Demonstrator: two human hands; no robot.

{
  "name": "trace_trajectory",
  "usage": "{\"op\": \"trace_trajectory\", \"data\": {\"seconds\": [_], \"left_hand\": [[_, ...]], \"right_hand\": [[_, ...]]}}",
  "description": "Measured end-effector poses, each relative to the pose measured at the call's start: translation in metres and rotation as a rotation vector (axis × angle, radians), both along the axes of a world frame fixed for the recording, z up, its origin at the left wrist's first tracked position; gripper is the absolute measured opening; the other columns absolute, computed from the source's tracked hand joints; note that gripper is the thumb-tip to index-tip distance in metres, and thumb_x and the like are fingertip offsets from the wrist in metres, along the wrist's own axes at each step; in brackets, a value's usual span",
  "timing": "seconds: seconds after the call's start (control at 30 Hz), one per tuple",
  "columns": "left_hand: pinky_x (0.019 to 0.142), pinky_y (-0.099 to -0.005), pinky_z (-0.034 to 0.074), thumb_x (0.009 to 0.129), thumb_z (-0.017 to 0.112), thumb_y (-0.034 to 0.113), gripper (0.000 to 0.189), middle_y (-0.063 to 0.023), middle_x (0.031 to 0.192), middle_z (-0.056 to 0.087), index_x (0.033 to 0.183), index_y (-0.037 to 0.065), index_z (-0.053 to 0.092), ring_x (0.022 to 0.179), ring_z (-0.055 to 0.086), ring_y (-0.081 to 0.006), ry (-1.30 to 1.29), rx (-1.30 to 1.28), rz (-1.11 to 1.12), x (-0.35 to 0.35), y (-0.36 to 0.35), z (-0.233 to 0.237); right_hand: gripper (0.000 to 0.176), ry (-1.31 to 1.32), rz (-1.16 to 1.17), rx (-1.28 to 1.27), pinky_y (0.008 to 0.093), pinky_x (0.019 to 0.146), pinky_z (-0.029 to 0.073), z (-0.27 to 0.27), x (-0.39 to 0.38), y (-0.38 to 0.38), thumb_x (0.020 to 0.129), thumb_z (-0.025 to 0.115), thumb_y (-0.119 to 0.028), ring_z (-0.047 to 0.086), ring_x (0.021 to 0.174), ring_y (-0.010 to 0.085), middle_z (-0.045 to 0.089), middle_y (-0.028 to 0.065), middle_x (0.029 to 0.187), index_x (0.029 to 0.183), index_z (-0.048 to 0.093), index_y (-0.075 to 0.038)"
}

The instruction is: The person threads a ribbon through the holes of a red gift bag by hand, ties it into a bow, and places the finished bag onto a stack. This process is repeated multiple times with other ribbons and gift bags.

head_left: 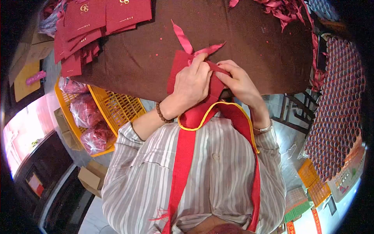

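In front of my chest, at the table's near edge, I hold a dark red gift bag (177, 64), its shape partly hidden by my hands. A glossy red ribbon (181, 37) is at its upper edge, with two loose ends sticking up and out. My left hand (191, 84), with a beaded bracelet at the wrist, is closed over the bag, its fingertips pinching at the ribbon's base. My right hand (239, 84) is closed beside it, thumb and fingers gripping a red strip that looks like the bag's edge.
A stack of red bags with gold lettering (85, 17) lies at the table's far left. Loose red ribbons (286, 13) are heaped at the far right. Yellow crates (117, 105) with plastic-wrapped red bundles stand left below the brown-covered table (132, 62). A red apron (183, 156) hangs before me.
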State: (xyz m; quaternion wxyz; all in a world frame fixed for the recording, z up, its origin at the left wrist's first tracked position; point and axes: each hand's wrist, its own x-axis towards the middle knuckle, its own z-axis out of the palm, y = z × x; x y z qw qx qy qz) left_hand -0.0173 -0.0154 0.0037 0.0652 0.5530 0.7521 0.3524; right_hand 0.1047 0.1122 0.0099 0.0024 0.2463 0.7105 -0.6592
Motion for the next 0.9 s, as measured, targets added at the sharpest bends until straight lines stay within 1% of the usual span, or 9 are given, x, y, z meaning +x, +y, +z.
{"op": "trace_trajectory", "data": {"seconds": [0.1,0.17,0.2,0.27,0.4,0.5,0.7,0.77,0.9], "left_hand": [[0.051,-0.0378,0.045,0.077,0.059,0.009,0.012,-0.0136,0.090,0.053,0.081,0.002,0.050,0.060,0.055,-0.0285,0.059,0.063,-0.011,0.001,0.000,-0.001],[0.052,-0.0373,0.044,0.076,0.059,0.009,0.012,-0.0132,0.089,0.053,0.080,0.002,0.050,0.061,0.055,-0.0280,0.076,0.069,0.001,0.003,0.000,0.000],[0.052,-0.0368,0.044,0.076,0.060,0.009,0.012,-0.0128,0.088,0.053,0.079,0.002,0.050,0.062,0.055,-0.0275,0.091,0.075,0.013,0.004,0.001,0.001],[0.054,-0.0360,0.043,0.074,0.060,0.009,0.013,-0.0124,0.088,0.053,0.079,0.003,0.050,0.064,0.054,-0.0267,0.130,0.086,0.012,0.006,0.003,0.004],[0.058,-0.0346,0.040,0.067,0.061,0.009,0.015,-0.0120,0.089,0.054,0.077,0.003,0.051,0.071,0.054,-0.0248,0.211,0.057,-0.006,0.009,0.002,0.004],[0.059,-0.0348,0.039,0.065,0.060,0.009,0.016,-0.0116,0.089,0.054,0.077,0.004,0.052,0.071,0.053,-0.0244,0.231,0.102,0.006,0.011,0.003,0.002],[0.059,-0.0347,0.037,0.065,0.059,0.009,0.013,-0.0098,0.085,0.053,0.075,0.004,0.051,0.072,0.051,-0.0241,0.218,0.132,0.038,0.014,0.005,0.002],[0.059,-0.0348,0.037,0.065,0.059,0.009,0.013,-0.0098,0.085,0.053,0.075,0.004,0.051,0.072,0.051,-0.0242,0.202,0.147,0.035,0.014,0.005,0.000],[0.059,-0.0349,0.036,0.066,0.058,0.008,0.013,-0.0099,0.085,0.052,0.074,0.004,0.050,0.071,0.050,-0.0244,0.203,0.181,0.048,0.015,0.005,-0.004]], "right_hand": [[0.025,0.072,-0.011,0.083,0.0248,0.076,0.042,-0.003,0.002,-0.003,0.088,0.054,-0.012,0.052,0.091,0.0129,0.051,0.0066,0.109,0.104,0.057,0.006],[0.022,-0.004,-0.008,0.235,0.0278,0.076,0.043,0.012,0.001,-0.007,0.086,0.055,-0.011,0.055,0.089,0.0182,0.055,0.0110,0.100,0.101,0.057,0.005],[0.022,-0.004,-0.010,0.237,0.0278,0.076,0.043,0.015,0.001,-0.008,0.086,0.055,-0.011,0.055,0.089,0.0182,0.055,0.0110,0.100,0.101,0.057,0.005],[0.020,-0.049,-0.007,0.406,0.0305,0.076,0.044,0.020,0.002,-0.009,0.085,0.055,-0.010,0.057,0.087,0.0239,0.057,0.0148,0.095,0.098,0.057,0.005],[0.020,-0.052,-0.034,0.360,0.0328,0.076,0.044,0.022,0.001,-0.011,0.083,0.056,-0.010,0.057,0.088,0.0285,0.057,0.0164,0.094,0.096,0.058,0.005],[0.019,-0.051,-0.033,0.430,0.0342,0.076,0.044,0.020,0.001,-0.014,0.083,0.057,-0.009,0.057,0.087,0.0306,0.057,0.0167,0.094,0.095,0.058,0.005],[0.018,0.005,-0.098,0.509,0.0368,0.074,0.046,0.014,0.002,-0.023,0.081,0.057,-0.008,0.057,0.086,0.0346,0.057,0.0182,0.093,0.094,0.058,0.004],[0.016,0.047,-0.165,0.590,0.0380,0.073,0.046,0.010,0.003,-0.029,0.080,0.056,-0.007,0.057,0.085,0.0362,0.057,0.0182,0.093,0.093,0.058,0.003],[0.015,0.036,-0.219,0.598,0.0389,0.071,0.047,0.010,-0.001,-0.036,0.079,0.055,-0.005,0.056,0.084,0.0370,0.057,0.0181,0.092,0.092,0.058,0.002]]}}
